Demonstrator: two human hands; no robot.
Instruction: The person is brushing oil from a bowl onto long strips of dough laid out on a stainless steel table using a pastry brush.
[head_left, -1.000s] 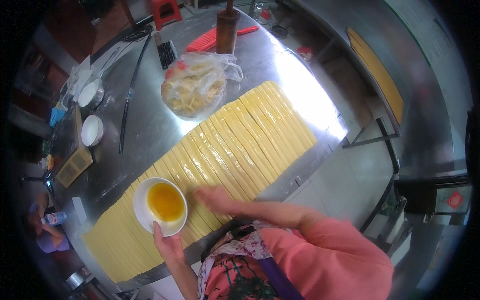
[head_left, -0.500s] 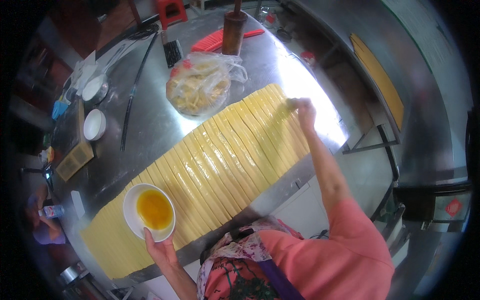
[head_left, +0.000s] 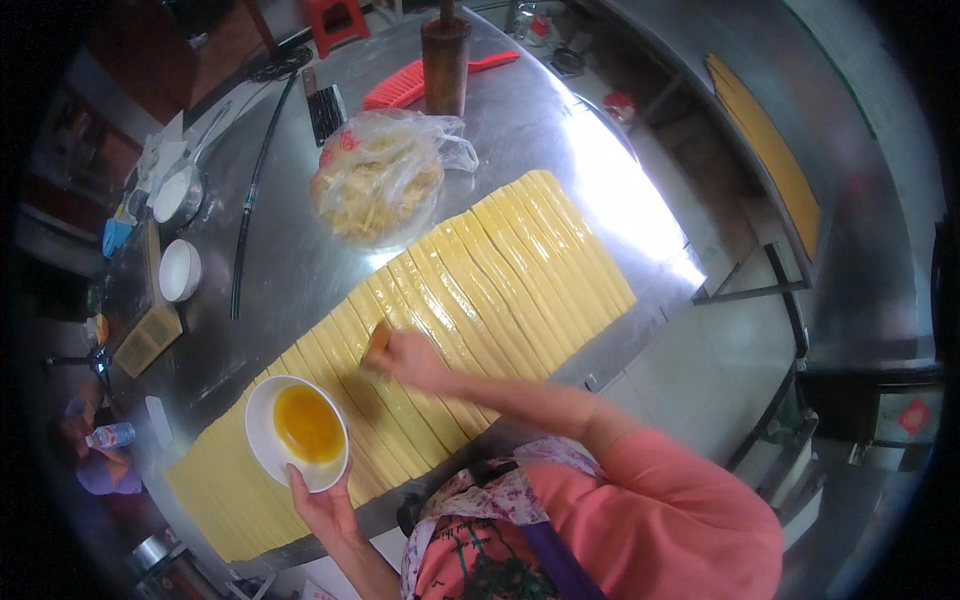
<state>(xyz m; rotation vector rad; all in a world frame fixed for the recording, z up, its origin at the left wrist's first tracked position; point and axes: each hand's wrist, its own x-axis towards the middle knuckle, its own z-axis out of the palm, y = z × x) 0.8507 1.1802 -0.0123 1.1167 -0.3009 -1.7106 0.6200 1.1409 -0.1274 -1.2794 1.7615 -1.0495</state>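
Well, bowl (head_left: pixel 263 420) over yellow strips (head_left: pixel 480 310)

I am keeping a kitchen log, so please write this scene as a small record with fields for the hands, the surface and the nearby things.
Left hand: holds white bowl of orange-yellow liquid
Right hand: grips orange-brown implement, blurred; exact kind unclear
Below hands: dough strips, side by side, partly glossy
Surface: metal table
Beyond strips: filled plastic bag, upright wooden roller, red brush
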